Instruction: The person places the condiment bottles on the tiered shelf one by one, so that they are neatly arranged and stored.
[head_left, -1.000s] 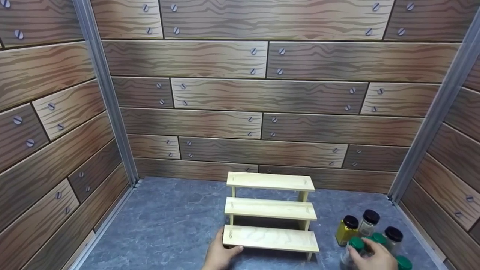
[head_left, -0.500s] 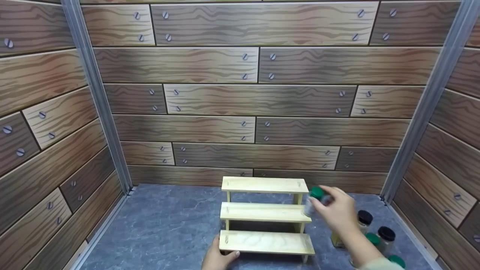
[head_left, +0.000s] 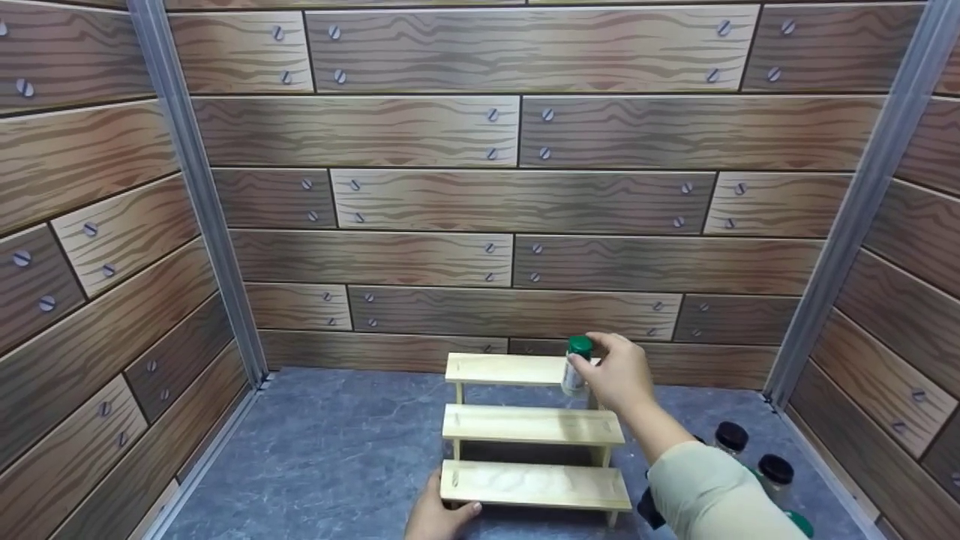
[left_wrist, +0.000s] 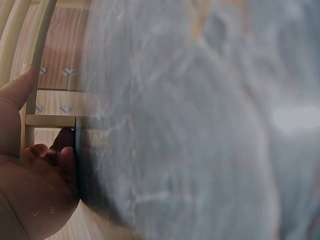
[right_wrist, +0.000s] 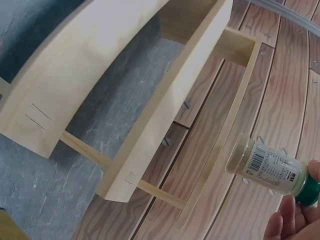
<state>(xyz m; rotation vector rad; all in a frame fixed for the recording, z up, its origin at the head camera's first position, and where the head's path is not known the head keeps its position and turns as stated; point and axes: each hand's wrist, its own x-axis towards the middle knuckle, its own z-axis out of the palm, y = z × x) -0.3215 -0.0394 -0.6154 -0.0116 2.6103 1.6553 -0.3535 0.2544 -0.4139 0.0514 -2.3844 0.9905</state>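
A three-tier wooden shelf (head_left: 532, 425) stands on the grey marbled surface. My left hand (head_left: 439, 514) grips the left end of its lowest step, thumb on the front edge; in the left wrist view that hand (left_wrist: 37, 185) has its fingers curled under the step. My right hand (head_left: 619, 373) pinches a spice jar (head_left: 574, 371) by its green cap. The jar overlaps the right part of the top step in the head view. In the right wrist view the jar (right_wrist: 270, 167) shows a white barcode label and a clear base, with fingers (right_wrist: 287, 217) at the cap.
Several more jars stand at the right, partly hidden by my sleeve (head_left: 712, 487): black-capped jars (head_left: 731, 436) and a green-capped one (head_left: 801, 523). Wood-patterned walls (head_left: 420, 199) with metal corner posts (head_left: 217, 247) enclose the back and sides.
My right hand has taken the green-capped jar from the group at the right, raised it and carried it left to the top step. My left hand keeps its grip on the shelf.
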